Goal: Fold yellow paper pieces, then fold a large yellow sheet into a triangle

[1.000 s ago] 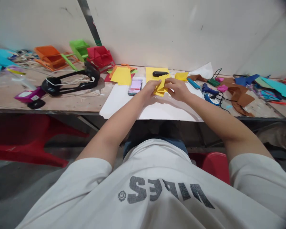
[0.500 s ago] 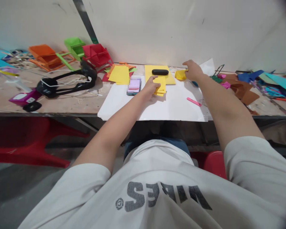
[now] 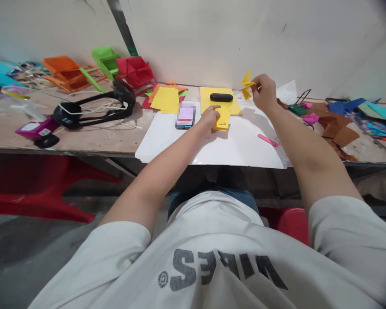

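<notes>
My right hand (image 3: pixel 264 92) is closed in a pinch on a folded yellow paper piece (image 3: pixel 247 86), raised above the back of the table, its flaps sticking out to the left. My left hand (image 3: pixel 209 120) grips the left side of some yellow paper pieces (image 3: pixel 224 119) that lie on the white board (image 3: pixel 238 150), its index finger reaching across the top. Behind them a black oblong case (image 3: pixel 221 98) rests on a larger yellow sheet (image 3: pixel 206 94). A phone (image 3: pixel 185 116) lies left of my left hand. Toward the right of the board is a pink cutter (image 3: pixel 268 140).
Left of the board stand a black frame-shaped device (image 3: pixel 93 107) with a white cable and a purple glue gun-like tool (image 3: pixel 35 128). Small orange (image 3: pixel 64 71), green (image 3: pixel 105 62) and red (image 3: pixel 137 72) paper chairs stand behind. Brown scraps (image 3: pixel 339 128) lie at right.
My right hand has lifted the folded yellow piece off the table, and its flaps now show. My left hand stays on the yellow paper pieces. The view has shifted slightly.
</notes>
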Available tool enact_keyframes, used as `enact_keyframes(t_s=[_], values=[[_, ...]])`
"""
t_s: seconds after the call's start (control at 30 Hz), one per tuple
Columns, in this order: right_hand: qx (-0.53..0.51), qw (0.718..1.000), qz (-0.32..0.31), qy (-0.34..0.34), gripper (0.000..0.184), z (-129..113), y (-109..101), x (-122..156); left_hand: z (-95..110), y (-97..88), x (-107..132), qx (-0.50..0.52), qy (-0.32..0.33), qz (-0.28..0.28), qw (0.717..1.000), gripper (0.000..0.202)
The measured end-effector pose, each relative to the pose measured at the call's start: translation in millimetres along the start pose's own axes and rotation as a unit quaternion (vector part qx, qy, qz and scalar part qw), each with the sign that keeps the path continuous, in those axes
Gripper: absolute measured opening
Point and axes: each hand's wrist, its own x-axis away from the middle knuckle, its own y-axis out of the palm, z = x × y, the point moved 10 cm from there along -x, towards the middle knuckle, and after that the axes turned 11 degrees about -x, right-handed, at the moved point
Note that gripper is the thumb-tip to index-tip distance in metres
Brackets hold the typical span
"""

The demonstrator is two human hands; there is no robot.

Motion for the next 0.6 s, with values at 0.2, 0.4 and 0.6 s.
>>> enact_keyframes(t_s=[0.2, 0.4, 0.6], values=[[-0.189, 0.945, -0.007, -0.268, 0.032, -136, 7, 75, 4, 9.9, 4, 0.158, -0.047, -0.024, 0.986, 0.022], [-0.126, 0.937, -0.051, -0.321, 0.046, -175, 28, 108, 6, 3.9, 7, 0.219, -0.050, -0.032, 0.974, 0.039], [-0.112, 0.952, -0.124, -0.256, 0.045, -164, 49, 107, 6, -1.3, 7, 0.170, -0.025, -0.005, 0.985, 0.041]])
